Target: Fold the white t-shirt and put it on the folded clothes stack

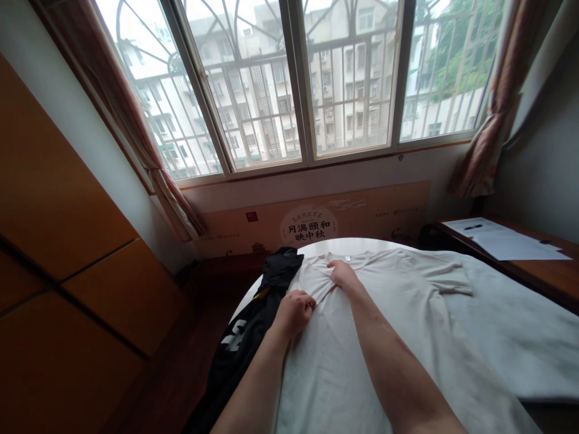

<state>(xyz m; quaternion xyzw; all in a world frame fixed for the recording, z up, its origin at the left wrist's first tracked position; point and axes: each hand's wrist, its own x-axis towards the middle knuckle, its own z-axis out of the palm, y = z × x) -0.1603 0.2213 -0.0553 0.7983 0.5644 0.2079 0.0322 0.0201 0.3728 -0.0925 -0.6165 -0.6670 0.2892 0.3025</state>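
Note:
A white T-shirt (398,301) lies spread out in front of me, its collar at the far end and one sleeve out to the right. Near the left side of the collar, my right hand (342,275) pinches the cloth. Lower and further left, my left hand (296,310) has its fingers closed on the shirt's left edge. Creases run through the fabric between the two hands. Beside my left forearm is a folded black garment (253,328) with white print, lying along the left edge of the white surface.
The shirt rests on a white-covered surface (506,325). To the right stands a brown wooden desk (556,274) with papers (502,240) and a pen. A printed banner board (384,211) leans below the barred window. Orange-brown cabinet panels (63,241) rise at the left.

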